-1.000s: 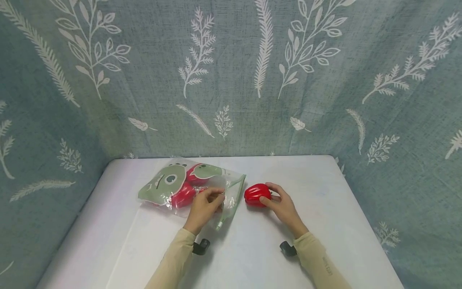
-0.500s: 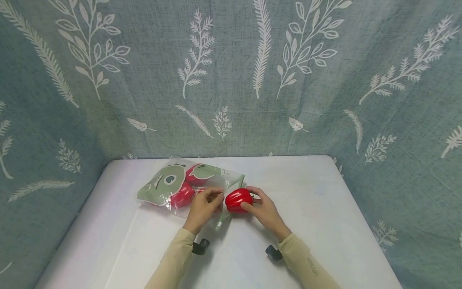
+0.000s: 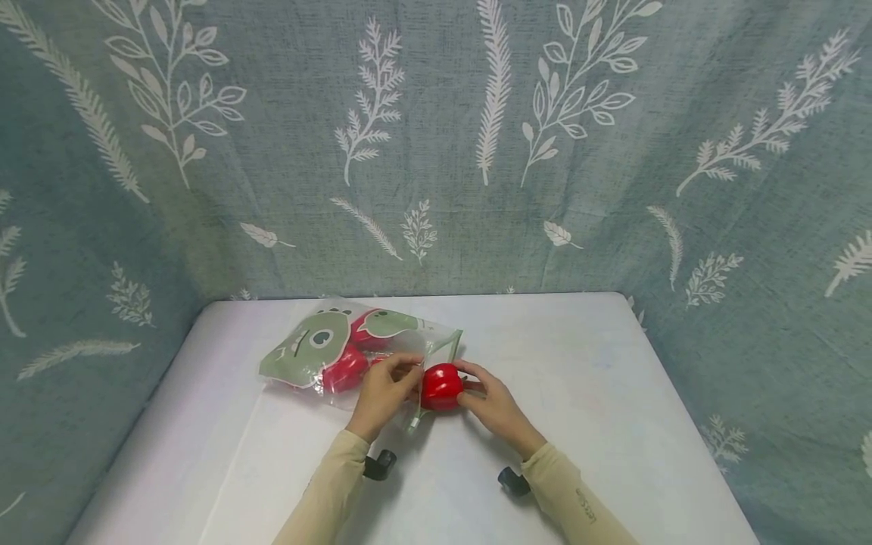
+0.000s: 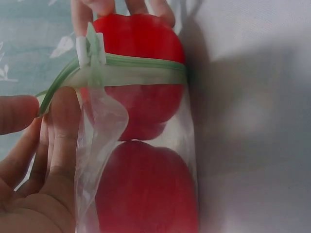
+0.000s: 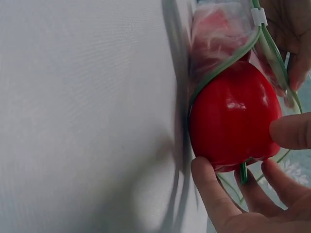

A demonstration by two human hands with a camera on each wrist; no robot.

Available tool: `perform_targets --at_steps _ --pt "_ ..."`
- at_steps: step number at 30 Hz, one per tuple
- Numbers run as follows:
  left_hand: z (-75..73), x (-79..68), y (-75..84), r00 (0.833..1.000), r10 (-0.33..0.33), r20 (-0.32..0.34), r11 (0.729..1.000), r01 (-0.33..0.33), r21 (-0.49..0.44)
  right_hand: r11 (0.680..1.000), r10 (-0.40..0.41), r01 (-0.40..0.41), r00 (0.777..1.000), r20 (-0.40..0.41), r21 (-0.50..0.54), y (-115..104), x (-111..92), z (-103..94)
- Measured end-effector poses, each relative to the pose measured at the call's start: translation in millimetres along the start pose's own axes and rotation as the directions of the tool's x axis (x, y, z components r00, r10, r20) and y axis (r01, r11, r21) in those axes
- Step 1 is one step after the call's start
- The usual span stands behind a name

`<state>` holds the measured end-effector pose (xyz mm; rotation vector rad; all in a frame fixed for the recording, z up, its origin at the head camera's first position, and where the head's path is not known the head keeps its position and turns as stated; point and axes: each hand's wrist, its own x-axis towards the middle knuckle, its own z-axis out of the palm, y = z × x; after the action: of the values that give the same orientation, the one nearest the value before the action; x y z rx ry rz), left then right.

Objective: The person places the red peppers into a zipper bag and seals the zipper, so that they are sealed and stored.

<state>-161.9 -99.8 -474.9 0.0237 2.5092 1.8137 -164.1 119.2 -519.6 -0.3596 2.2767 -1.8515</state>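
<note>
A clear zip bag point(image 3: 289, 362) with a green cartoon print lies at the left of the table, several red peppers inside. Its green-edged mouth point(image 4: 150, 63) faces right and is held apart. My left hand point(image 3: 380, 397) pinches the upper edge of that mouth between thumb and fingers. In my right hand point(image 3: 500, 409) is a shiny red bell pepper point(image 3: 441, 386), gripped by thumb and fingertips at its green-stem end point(image 5: 243, 172). The left wrist view shows this pepper partly inside the mouth, against or close to another pepper point(image 4: 146, 189) in the bag.
The white table point(image 3: 599, 424) runs beneath everything, its back edge against a green leaf-patterned curtain point(image 3: 436, 151). A white slider point(image 5: 259, 17) sits on the bag's zip strip. Black wrist cameras point(image 3: 378, 465) jut inward from both cuffs.
My right hand has moved left with the bell pepper, from beside the bag into its mouth. My left hand has kept its hold on the bag in the same place.
</note>
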Motion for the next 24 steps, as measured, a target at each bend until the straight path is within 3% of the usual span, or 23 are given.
perform_targets --at_steps 6,16,24 --pt "2.0 2.2 -0.2 1.0 0.018 -0.003 1.0 -0.018 0.005 1.0 0.014 -0.014 1.0 0.018 0.018 1 0 1.7" --pt "5.7 2.2 1.7 0.999 0.045 -0.004 0.999 -0.045 -0.009 0.999 -0.041 0.041 0.999 -0.017 0.002 -2 2 13.2" --pt "5.0 0.8 1.6 1.0 0.03 -0.005 0.999 -0.03 -0.014 0.999 -0.047 0.047 0.998 -0.028 -0.009 4 6 19.3"
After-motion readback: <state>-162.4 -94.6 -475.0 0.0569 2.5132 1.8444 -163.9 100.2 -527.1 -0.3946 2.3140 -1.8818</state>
